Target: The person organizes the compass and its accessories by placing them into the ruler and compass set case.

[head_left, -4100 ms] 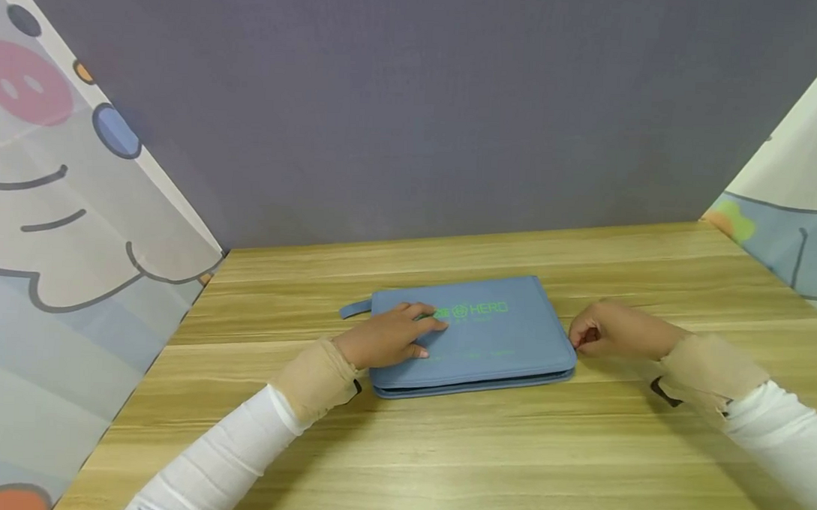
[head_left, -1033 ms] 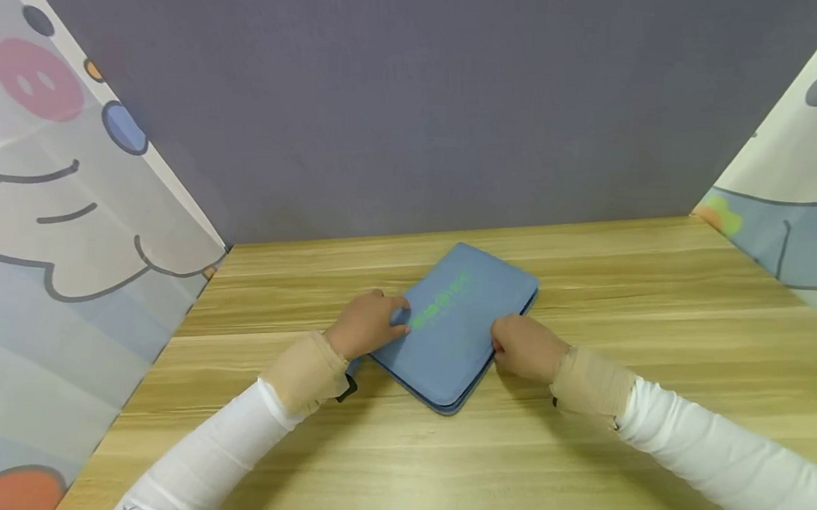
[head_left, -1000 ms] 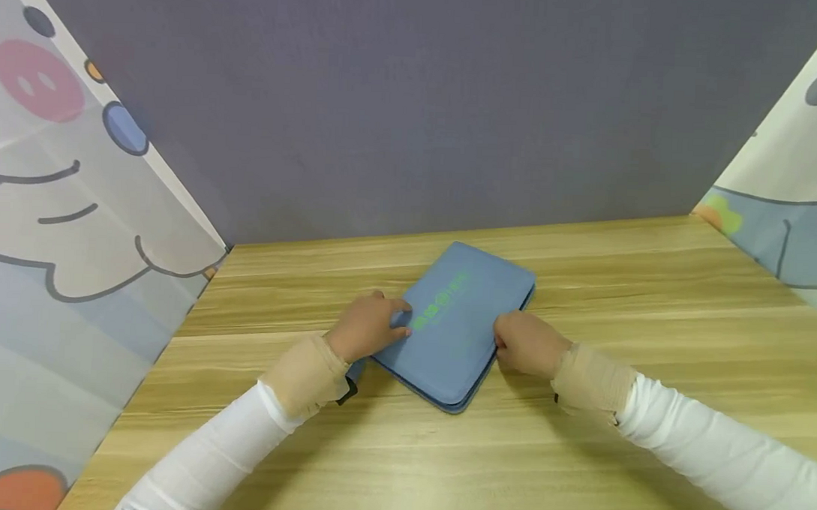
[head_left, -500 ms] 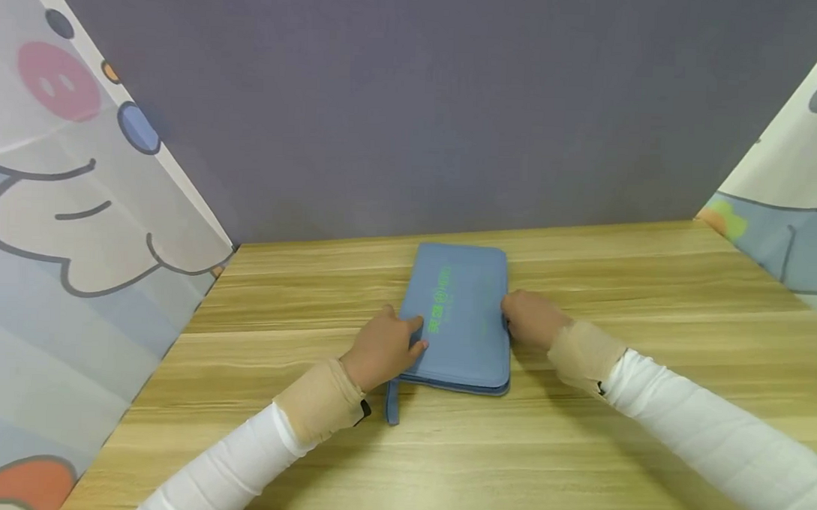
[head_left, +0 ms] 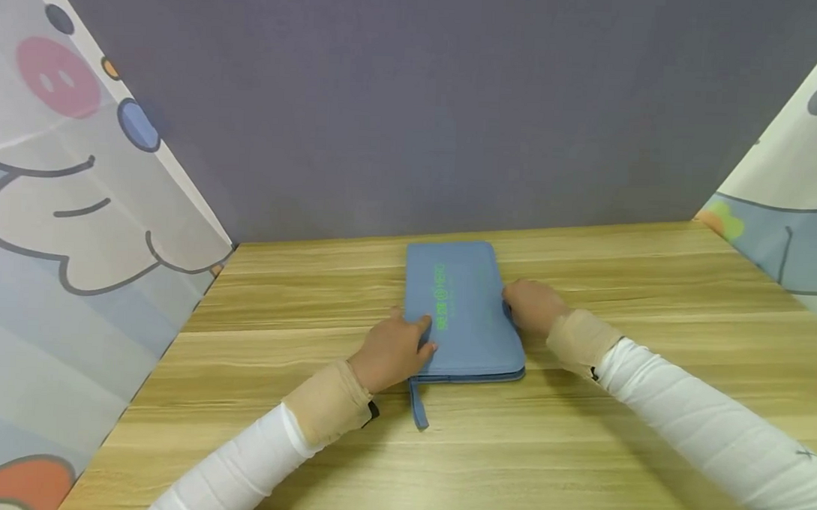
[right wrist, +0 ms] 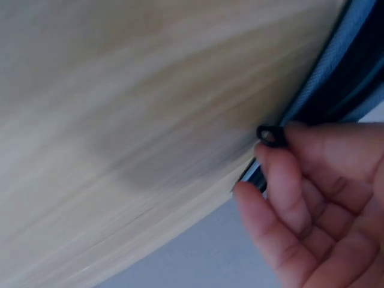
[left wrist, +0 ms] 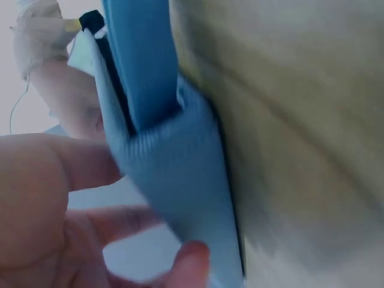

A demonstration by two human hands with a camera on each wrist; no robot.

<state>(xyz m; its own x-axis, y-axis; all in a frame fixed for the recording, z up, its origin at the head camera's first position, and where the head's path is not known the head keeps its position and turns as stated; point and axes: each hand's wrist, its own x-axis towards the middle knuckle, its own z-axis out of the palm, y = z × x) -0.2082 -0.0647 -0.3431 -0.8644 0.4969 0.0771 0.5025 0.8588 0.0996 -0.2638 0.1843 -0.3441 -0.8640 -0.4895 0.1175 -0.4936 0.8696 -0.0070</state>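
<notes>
A blue zip-up case (head_left: 474,343) with green lettering lies flat on the wooden table, its spine to the left. My left hand (head_left: 391,353) rests on the spine side, thumb and index finger on the cover; in the left wrist view a fingertip (left wrist: 191,261) touches the spine. At the right side my right hand (head_left: 536,306) pinches a small black zipper pull (right wrist: 273,136) between thumb and index finger. Along the near edge the zipper gap stands parted, and the right wrist view shows dark zipper tape (right wrist: 336,96) apart behind the thumb.
A blue wrist strap (head_left: 419,407) hangs from the case's near left corner onto the table (head_left: 510,454). Behind the table rises a grey panel (head_left: 420,120). Cartoon-printed sheets (head_left: 38,219) stand at the left and right sides.
The case has turned from lying sideways to pointing away, its spine now at the left. My right hand has moved along the right edge away from the near corner; the left hand stays on the spine side.
</notes>
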